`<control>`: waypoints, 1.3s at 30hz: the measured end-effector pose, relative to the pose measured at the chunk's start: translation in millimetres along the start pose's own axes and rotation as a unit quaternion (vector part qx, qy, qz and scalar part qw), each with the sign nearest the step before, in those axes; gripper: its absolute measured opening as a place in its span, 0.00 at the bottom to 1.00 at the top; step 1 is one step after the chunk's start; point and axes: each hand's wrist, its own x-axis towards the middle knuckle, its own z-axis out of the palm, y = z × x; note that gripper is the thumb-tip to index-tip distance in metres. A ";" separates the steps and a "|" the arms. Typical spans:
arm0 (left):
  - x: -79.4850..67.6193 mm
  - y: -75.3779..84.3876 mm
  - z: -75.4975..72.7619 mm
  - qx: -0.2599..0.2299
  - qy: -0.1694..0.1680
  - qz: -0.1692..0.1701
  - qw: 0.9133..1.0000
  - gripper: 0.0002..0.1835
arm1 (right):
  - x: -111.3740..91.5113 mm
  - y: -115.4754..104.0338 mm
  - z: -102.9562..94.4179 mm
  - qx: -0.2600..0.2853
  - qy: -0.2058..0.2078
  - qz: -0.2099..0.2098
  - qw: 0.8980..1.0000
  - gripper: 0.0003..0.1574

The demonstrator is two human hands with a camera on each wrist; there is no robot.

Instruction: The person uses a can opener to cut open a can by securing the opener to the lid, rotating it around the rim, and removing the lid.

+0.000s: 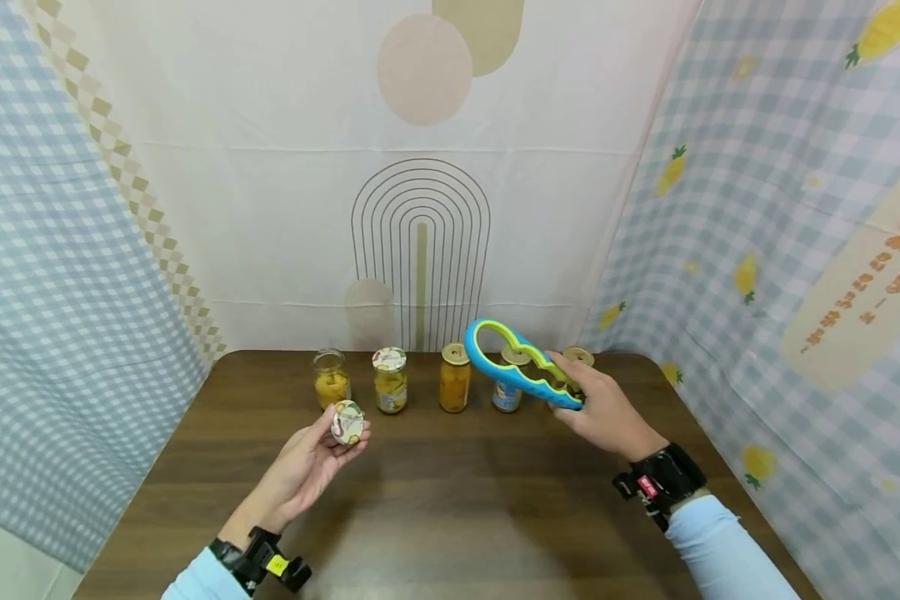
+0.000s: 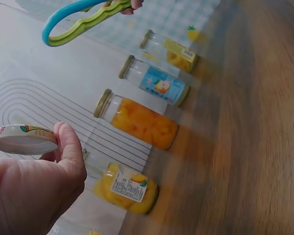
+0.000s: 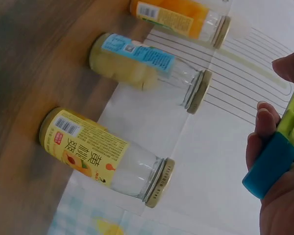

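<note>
Around half past seven from the middle of the head view, above the dark brown wooden table (image 1: 420, 492), the left hand (image 1: 307, 467) pinches a round white lid with a colourful print (image 1: 348, 422) by its rim, thumb one side, fingers the other! At eleven o'clock from that lid stands a clear glass jar of yellow fruit (image 1: 332, 390), its mouth bare; at two o'clock, a second yellow-fruit jar wearing a similar white printed lid (image 1: 390, 392).

Over to four o'clock, and the right hand (image 1: 607, 417) curls its fingers round the handle end of a looped blue and lime-green opener (image 1: 523, 382), loop aimed at ten o'clock. Three gold-lidded glass jars line up on that side: orange fruit (image 1: 454, 387), blue label (image 1: 506, 396), yellow label (image 3: 90, 149).

How to handle this well? A light pinch on the rim looks right; level is best, since any syrup inside could drip. On the other wing, the loop wants room above those gold lids, as a careless swing might topple a jar. A firm, quiet wrist should do nicely.
</note>
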 end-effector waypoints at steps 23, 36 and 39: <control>-3.1 -10.9 -35.1 0.586 0.087 0.004 0.805 0.29 | -6.1 11.0 0.0 -0.004 -0.012 0.023 1.000 0.53; 10.1 -32.2 -46.6 0.742 0.096 -0.006 0.663 0.27 | -11.6 11.1 11.1 -0.014 -0.025 0.026 0.999 0.52; 14.3 -31.7 -48.8 0.757 0.089 0.000 0.648 0.26 | -10.6 9.9 10.4 -0.016 -0.022 0.023 0.999 0.53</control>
